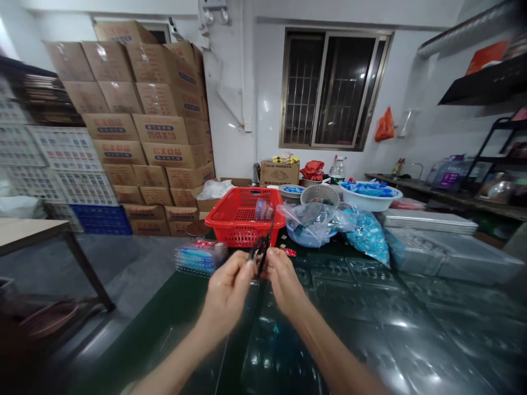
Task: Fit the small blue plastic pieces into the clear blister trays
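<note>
The left hand (226, 293) and right hand (284, 282) are pinching little black scissors (259, 253) (the red basket (242, 233) is holding only one small pack (263, 209)).

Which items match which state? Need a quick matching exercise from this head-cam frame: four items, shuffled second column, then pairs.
Items
1. Black scissors
2. Plastic basket
3. Orange plastic bag
4. White basin

States
A. Hanging to the right of the barred window
B. Held between the left hand and right hand
C. Filled with blue pieces
D. Red, with a packet inside

Pairs: 1-B, 2-D, 3-A, 4-C
</note>
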